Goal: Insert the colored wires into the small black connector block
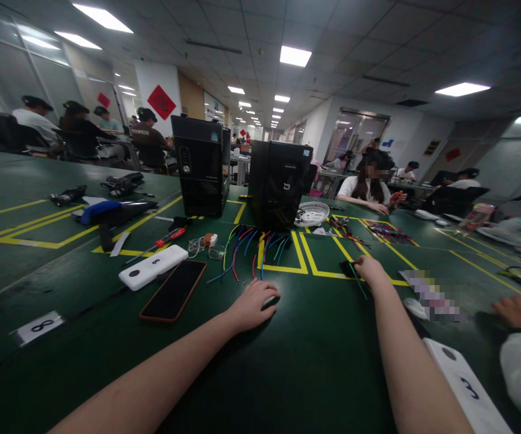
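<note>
My left hand [258, 303] rests low on the green table [287, 374], its fingers curved and its thumb apart from them. Just beyond it lie several red, blue and green wires [236, 256], fanned out in front of two black computer towers. My right hand [369, 271] is reached out to the right, its fingertips pinched on a green wire [360, 285]. A small black piece [346, 269] sits beside those fingertips; whether it is joined to the wire I cannot tell. The black tower [281, 181] stands upright beyond both hands.
Left of my left hand are a phone [174, 291], a white power strip [154, 268] and a red screwdriver [170, 237]. A second tower [200, 169] stands behind. A white basket [313, 213] is beyond. At right are another power strip [466, 383] and another person's hand [520, 310].
</note>
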The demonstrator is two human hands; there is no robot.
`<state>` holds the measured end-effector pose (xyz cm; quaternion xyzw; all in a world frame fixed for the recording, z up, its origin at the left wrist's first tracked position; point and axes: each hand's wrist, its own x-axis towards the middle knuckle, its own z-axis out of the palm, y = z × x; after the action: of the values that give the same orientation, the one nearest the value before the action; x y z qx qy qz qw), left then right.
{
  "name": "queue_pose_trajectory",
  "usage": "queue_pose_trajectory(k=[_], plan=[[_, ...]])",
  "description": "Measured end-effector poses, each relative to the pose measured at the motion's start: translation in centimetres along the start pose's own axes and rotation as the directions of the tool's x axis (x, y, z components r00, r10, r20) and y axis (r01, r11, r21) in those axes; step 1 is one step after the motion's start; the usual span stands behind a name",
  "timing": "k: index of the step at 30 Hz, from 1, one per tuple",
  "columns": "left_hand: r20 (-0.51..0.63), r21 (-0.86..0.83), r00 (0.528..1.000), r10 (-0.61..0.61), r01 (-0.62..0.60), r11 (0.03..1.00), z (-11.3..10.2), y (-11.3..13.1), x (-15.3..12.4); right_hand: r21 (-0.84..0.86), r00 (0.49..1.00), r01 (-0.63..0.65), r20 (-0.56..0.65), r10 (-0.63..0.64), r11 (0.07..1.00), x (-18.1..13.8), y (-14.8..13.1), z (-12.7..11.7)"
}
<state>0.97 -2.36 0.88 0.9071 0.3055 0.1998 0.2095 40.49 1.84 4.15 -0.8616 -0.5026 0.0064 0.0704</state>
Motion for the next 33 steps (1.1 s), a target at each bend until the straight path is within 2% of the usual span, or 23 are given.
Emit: queue_pose_trajectory(k=[7,16,25,33], plan=[[-0.011,0.01,1.0,0.007,-0.007,1.0,0.2,-0.1,0.1,-0.011,0.999,-0.003,-0.044,0.002,1.0,-0.2,-0.4,0.5],[-0.017,0.013,1.0,0.015,-0.015,1.0,0.4,-0.3,0.1,0.054,0.994,-0.036,-0.105,0.041,0.998,0.5,0.5,-1.2],[-0.021,0.007,1.0,0.017,-0.017,1.0,0.3,-0.2,0.1,0.072,0.999,-0.019,-0.041,0.022,0.997,0.4,0.5,0.2],[-0.01,0.006,1.0,0.007,-0.007,1.0,0.2,-0.2,0.1,0.155,0.999,-0.038,-0.027,0.042,0.987,0.5,1.0,-0.2]])
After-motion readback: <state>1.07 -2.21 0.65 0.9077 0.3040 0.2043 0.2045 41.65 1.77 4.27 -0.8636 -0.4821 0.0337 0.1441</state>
